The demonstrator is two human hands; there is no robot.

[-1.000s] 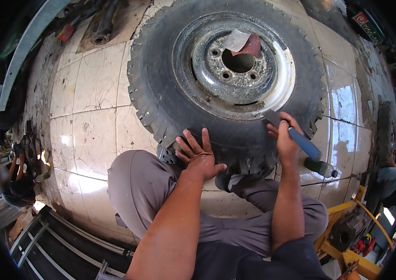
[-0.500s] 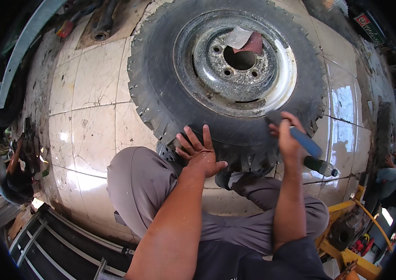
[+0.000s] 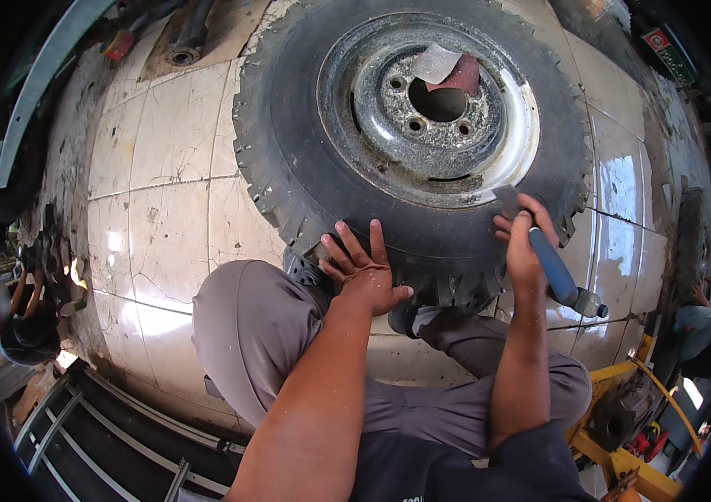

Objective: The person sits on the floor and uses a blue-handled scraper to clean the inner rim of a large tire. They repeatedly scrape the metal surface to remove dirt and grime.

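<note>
A knobbly black tyre (image 3: 288,125) on a dull, worn steel rim (image 3: 347,159) lies flat on the floor before me. My left hand (image 3: 368,276) rests on the near sidewall and tread edge, fingers spread, holding nothing. My right hand (image 3: 526,251) is closed round a scraper (image 3: 554,269) with a blue handle and a flat metal blade. Its blade tip is at the rim's near right edge, beside a brighter, paler stretch of metal. Two folded pieces of sandpaper (image 3: 459,75), one greyish and one reddish, lie over the hub hole.
A dark bottle (image 3: 587,303) lies right of the tyre. Yellow metal framing (image 3: 623,468) stands at lower right, a black slatted metal frame (image 3: 112,443) at lower left. Other people (image 3: 27,322) are at the far left and right. Cream tiles (image 3: 171,226) surround the wheel.
My right hand and the scraper have shifted slightly right and up, and the blade, blurred before, now shows sharply at the rim edge. My left hand stays spread on the tyre.
</note>
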